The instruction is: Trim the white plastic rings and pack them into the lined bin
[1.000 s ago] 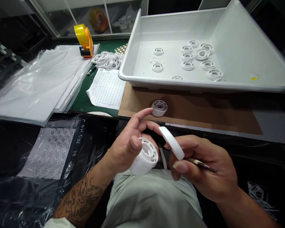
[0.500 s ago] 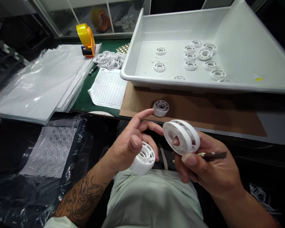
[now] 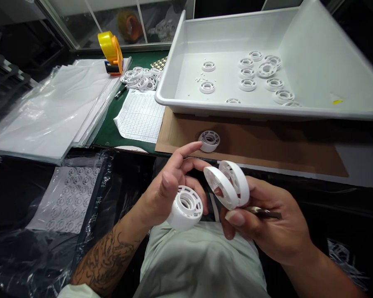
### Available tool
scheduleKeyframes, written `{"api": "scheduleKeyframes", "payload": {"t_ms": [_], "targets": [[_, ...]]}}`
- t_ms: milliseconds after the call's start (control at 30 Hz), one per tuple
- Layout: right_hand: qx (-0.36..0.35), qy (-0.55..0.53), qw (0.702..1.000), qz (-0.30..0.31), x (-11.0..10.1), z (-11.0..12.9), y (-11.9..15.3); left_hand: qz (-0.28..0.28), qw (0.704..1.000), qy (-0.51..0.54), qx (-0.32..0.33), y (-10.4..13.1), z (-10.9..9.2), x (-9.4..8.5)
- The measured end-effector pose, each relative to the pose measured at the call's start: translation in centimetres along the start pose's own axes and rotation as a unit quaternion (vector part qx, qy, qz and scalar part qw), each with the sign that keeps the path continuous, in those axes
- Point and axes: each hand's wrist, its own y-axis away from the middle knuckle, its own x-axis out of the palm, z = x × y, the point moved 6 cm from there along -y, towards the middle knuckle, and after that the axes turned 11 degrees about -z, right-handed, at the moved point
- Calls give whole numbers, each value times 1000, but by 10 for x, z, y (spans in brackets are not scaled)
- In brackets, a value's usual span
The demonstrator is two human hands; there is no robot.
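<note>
In my left hand (image 3: 161,190) a small stack of white slotted plastic rings (image 3: 186,209) sits against the palm, its slotted face turned up; the lower fingers curl round it while the index finger stretches out. My right hand (image 3: 264,219) grips two more white plastic rings (image 3: 226,184), tilted and spread apart at the top, with a fingertip showing through the nearer ring. A slim tool with a dark, blade-like end (image 3: 264,212) is also tucked in the right hand; its exact kind is unclear. Beyond the left fingertips, another white ring stack (image 3: 209,141) stands on the cardboard (image 3: 267,145).
A large white tray (image 3: 267,109) with several loose rings stands behind the cardboard. Left of it are a ring pile (image 3: 141,78), a gridded sheet (image 3: 139,116), a tape dispenser (image 3: 113,56) and plastic-wrapped sheets (image 3: 49,99). A bag of rings (image 3: 70,198) lies lower left.
My right hand has shifted left and slightly down, bringing its rings closer to the left hand. Those two rings now splay further apart. The left-hand stack has tilted slightly.
</note>
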Motion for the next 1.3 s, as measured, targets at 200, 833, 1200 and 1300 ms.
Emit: {"api": "scheduleKeyframes", "payload": {"t_ms": [200,833,1200,1300], "targets": [[-49,65,997,9,3,10,0,-13,999,29,-2,1,1,1],[31,84,995,-45,-8,-11,-12,-88,996,-2,-21,-22,11,-13],[6,95,995,-24,-3,0,-13,-89,996,-7,-7,-17,6,-8],[2,109,994,-24,-5,-2,-13,-89,996,-13,-7,-16,5,-7]]}}
